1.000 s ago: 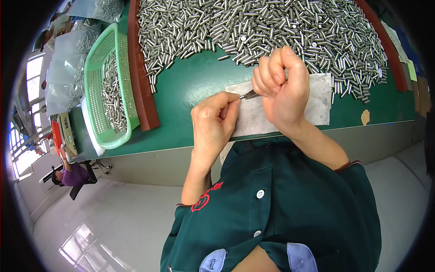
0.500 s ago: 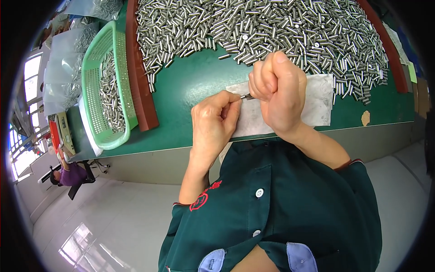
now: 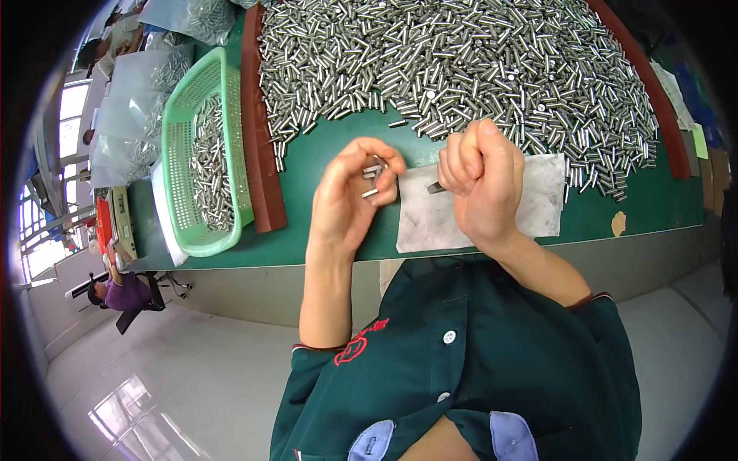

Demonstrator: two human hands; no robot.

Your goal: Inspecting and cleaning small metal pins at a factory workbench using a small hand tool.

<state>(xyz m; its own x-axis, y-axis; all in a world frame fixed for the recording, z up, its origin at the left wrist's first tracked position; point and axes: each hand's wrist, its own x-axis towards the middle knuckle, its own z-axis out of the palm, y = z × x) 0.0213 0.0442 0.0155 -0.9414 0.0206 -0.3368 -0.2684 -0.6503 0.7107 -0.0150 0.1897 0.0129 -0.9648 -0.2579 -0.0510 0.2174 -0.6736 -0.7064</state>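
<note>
On green bench (image 3: 323,142), heaped metal pins (image 3: 461,69).

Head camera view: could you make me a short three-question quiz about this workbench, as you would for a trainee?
1. True or false: the left hand holds a few small metal pins at its fingers.
2. Where does the green basket sit? A) left of the red-brown bar B) on the grey cloth C) on the floor
3. Fill in: the right hand is closed over the ____ cloth, with a thin metal piece sticking out of its fingers.

Key: 1 true; 2 A; 3 grey. The big heap of pins lies beyond both hands on the green table.
</note>
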